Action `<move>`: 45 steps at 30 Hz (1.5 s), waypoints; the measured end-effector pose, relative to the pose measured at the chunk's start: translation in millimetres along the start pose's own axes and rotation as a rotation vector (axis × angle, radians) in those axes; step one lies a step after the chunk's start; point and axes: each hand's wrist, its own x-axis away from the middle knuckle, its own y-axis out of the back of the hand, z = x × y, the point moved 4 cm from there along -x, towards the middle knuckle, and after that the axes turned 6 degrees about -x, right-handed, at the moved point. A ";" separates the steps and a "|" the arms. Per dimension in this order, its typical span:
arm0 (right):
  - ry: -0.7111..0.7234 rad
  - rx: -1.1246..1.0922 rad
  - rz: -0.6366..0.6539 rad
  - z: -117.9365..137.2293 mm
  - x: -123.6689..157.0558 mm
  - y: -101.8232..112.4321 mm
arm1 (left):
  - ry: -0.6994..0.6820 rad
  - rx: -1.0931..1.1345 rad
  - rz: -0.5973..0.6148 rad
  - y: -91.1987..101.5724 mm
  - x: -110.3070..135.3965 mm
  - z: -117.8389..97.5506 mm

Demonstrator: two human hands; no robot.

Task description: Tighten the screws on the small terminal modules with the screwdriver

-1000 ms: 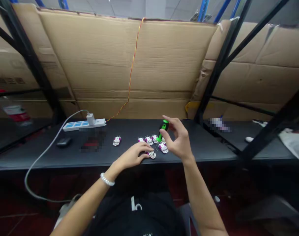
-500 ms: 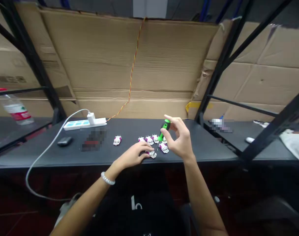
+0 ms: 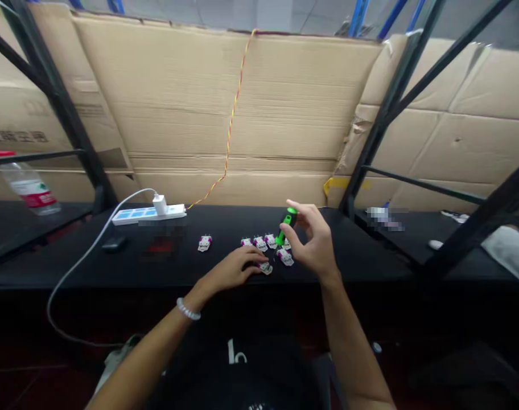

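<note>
"What was the left hand [image 3: 238, 266] doing?"

"Pinching a small white-and-purple part [image 3: 266, 267] between thumb and fingers, down near the front edge of the dark table [image 3: 349, 245]."

"And the right hand [image 3: 313, 239]?"

"That one gripped a green-and-black driver [image 3: 286, 225], with the thumb on the handle and a finger up by its top end. The driver leaned, its lower end toward the part."

"Did its tip touch the part?"

"I couldn't tell. The thin shaft was lost against the dark surface."

"Where were the others?"

"A group of similar parts [image 3: 260, 244] lay just behind the left fingers and around the driver, one of them partly hidden by it. A lone part [image 3: 205, 243] sat apart from the group, off to the left."

"What else was about?"

"A pale bracelet [image 3: 188, 309] circled the left wrist. At the back left lay a power strip [image 3: 131, 214] with a plug [image 3: 159, 204] in it; a cable [image 3: 78, 265] curved from the plug down past the table's front edge. Farther left, beyond the black post, was a bottle [image 3: 33, 191] with a red cap."

"And behind it all?"

"Cardboard [image 3: 285, 114], with a twisted wire [image 3: 231, 125] hanging down it."
</note>
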 end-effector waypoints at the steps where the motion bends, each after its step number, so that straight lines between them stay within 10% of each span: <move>1: 0.001 0.002 0.000 0.1 0.1 0.0 | 0.001 0.001 0.001 -0.1 0.1 0.0; 39: -0.049 -0.035 -0.082 -0.5 1.2 -9.6 | 0.006 0.014 -0.003 -2.3 -0.8 1.6; 45: -0.162 -0.190 0.073 -8.8 7.5 -17.3 | 0.016 0.027 0.005 -2.8 -1.5 4.4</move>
